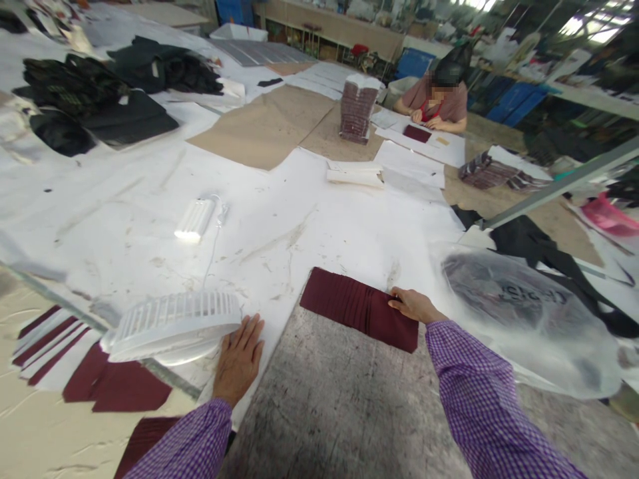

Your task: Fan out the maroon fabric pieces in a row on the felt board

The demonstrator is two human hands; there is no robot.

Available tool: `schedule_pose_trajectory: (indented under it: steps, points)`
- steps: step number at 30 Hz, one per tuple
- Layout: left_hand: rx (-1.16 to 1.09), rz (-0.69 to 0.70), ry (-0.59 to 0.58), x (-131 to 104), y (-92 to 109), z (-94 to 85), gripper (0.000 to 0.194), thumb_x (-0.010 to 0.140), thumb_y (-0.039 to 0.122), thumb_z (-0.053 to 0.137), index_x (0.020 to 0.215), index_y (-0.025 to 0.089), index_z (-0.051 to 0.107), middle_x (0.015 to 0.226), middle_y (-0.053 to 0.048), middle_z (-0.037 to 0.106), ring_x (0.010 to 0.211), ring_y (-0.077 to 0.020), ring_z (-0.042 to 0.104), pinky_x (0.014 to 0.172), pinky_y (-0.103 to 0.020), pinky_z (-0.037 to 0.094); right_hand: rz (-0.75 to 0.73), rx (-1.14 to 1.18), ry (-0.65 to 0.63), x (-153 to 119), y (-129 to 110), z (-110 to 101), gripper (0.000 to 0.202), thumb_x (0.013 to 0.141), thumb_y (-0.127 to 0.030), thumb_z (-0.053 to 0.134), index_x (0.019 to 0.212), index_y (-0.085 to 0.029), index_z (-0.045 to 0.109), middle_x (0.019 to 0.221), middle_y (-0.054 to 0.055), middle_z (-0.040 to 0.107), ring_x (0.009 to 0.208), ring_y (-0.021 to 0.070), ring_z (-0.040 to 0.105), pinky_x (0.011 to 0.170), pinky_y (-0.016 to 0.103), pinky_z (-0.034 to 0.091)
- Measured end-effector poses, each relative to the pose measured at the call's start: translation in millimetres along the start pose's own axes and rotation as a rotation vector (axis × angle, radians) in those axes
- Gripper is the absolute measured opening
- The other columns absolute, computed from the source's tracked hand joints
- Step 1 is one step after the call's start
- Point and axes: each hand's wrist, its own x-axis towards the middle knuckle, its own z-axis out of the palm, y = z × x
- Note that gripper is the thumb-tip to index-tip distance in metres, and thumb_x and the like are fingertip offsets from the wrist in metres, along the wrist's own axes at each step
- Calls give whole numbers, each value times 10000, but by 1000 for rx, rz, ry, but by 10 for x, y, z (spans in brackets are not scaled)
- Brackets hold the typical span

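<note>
Curled at the far edge of the maroon cloth (354,307), toward its right end, the right grip (413,305) has its fingertips partly out of sight, so whether it pinches a layer I cannot tell. The cloth lies along the far side of the grey board (319,399), its pieces overlapping too closely to count. Palm down and fingers slightly spread, the left grip (238,359) rests on the white desk (299,226), between the fan (174,326) and the board's left edge; contact with the fan is unclear. The right sleeve (479,379) covers part of the board, whose near end is cut off. Lower left, a maroon pile (148,436) is cropped and partly behind the left sleeve (187,442). Contents of the plastic bag (529,319) are dim. Room is tight beside the fan, but bare board lies nearer than the cloth, and open desk stretches beyond it.
</note>
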Motion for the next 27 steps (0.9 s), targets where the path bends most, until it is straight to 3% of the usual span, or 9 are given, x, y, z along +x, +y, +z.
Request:
schedule_pose_trajectory:
  steps: [4,11,18,27]
  points:
    - [2,-4,0,3,4,-7,500,896,272,415,1384,175,366,1440,-63,448,1345,-260,366,1026,-463,315,123,71,122,-108,36,93,394,857,-481,518,1138,-206,517,933,112,668,852,262,631,707,361,453]
    - [-3,-9,-4,-2,0,-13,507,897,281,415,1391,186,352,1454,-49,429,1346,-257,361,1012,-457,320,213,224,316,-398,183,330,446,863,-440,457,1235,-196,443,1042,134,654,861,259,648,721,350,476]
    - [2,-2,6,11,3,-12,483,902,279,404,1373,176,383,1434,-69,454,1332,-265,382,1012,-451,311,234,319,428,-445,191,491,377,822,-312,472,1163,-167,542,925,126,689,819,252,658,725,346,481]
    - [9,0,16,1,-2,-3,483,900,282,415,1368,166,387,1434,-67,456,1336,-262,374,1024,-454,302,288,349,569,-464,205,607,246,791,-346,498,911,-164,612,821,99,710,737,243,651,707,353,469]
